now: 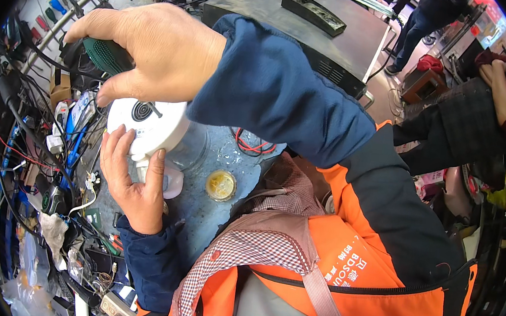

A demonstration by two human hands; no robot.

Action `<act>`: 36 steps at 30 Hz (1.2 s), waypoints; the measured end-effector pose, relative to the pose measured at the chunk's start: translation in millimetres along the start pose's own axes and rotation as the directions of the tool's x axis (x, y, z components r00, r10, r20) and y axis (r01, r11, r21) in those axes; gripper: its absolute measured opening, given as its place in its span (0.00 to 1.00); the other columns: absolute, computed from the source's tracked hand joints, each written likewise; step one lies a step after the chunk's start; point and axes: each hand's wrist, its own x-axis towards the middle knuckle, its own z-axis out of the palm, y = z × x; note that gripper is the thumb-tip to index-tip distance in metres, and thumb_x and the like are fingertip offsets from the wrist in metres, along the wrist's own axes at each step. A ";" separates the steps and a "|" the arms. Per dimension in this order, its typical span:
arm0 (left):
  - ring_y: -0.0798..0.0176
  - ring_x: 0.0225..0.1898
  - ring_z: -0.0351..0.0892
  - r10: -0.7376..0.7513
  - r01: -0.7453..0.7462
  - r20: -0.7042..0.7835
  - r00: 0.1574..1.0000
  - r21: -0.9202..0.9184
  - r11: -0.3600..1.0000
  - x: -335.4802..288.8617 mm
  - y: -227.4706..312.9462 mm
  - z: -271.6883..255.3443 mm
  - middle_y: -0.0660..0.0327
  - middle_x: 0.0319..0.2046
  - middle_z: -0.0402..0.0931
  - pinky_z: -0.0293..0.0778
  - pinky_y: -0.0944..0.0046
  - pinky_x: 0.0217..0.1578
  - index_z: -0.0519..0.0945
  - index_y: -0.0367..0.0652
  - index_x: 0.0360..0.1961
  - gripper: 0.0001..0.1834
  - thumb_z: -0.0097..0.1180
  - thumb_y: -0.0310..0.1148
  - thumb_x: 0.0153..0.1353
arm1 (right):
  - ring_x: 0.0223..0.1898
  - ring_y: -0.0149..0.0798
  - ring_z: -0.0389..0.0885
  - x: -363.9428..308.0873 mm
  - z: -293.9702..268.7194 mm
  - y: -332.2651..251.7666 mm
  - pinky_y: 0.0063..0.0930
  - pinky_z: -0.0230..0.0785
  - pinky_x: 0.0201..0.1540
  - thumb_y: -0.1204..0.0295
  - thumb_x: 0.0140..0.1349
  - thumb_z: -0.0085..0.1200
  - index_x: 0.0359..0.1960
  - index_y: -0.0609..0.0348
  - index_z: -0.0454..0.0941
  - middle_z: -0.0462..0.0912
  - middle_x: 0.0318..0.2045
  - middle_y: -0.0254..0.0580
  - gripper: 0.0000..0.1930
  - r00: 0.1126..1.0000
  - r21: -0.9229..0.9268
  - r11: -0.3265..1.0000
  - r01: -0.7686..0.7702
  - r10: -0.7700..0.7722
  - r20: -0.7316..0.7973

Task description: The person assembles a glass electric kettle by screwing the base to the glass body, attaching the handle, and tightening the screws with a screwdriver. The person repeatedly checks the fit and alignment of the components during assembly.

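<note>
"Where is the right hand [153, 49]?"

"Above the worktop [194, 216], its grip clenched around a dark green handle [103, 56], with the palm turned down."

"And the left hand [130, 182]?"

"Its grip is grasping a white round device [171, 128] at the lower rim, with the fingers on one side and the thumb on the other."

"Where does that device lie?"

"Over the worktop, farther in from the near edge than the amber pot [221, 185]. A black spiral [141, 111] marks its face, below the right hand."

"What else is there?"

"Red and black wires [255, 150] lie coiled by the near edge, and cables and tools crowd the worktop's left side"
</note>
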 end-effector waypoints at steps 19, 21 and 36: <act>0.38 0.80 0.65 -0.018 0.019 0.017 1.000 -0.021 1.000 -0.4 0.5 0.5 0.48 0.72 0.76 0.57 0.42 0.79 0.81 0.40 0.68 0.29 0.74 0.28 0.67 | 0.49 0.57 0.92 -1.0 1.4 14.8 0.44 0.83 0.57 0.72 0.55 0.72 0.67 0.55 0.82 0.92 0.47 0.51 0.33 0.992 0.096 0.990 0.104 -0.096 -0.085; 0.39 0.80 0.64 -0.013 0.013 0.022 1.000 -0.024 1.000 -1.5 -1.7 0.2 0.48 0.73 0.76 0.57 0.42 0.79 0.81 0.39 0.69 0.29 0.73 0.28 0.68 | 0.54 0.55 0.91 6.4 -5.7 11.8 0.41 0.82 0.58 0.72 0.57 0.73 0.67 0.50 0.84 0.92 0.49 0.50 0.32 0.995 0.315 0.947 -0.059 0.032 0.090; 0.37 0.76 0.70 -0.009 0.008 -0.019 1.000 -0.026 1.000 -0.2 -1.7 2.6 0.48 0.68 0.79 0.62 0.43 0.76 0.84 0.40 0.63 0.29 0.78 0.31 0.61 | 0.55 0.46 0.91 -5.3 -8.0 14.7 0.37 0.82 0.60 0.69 0.57 0.79 0.67 0.57 0.83 0.90 0.57 0.51 0.33 0.998 -0.003 0.998 0.063 -0.063 -0.020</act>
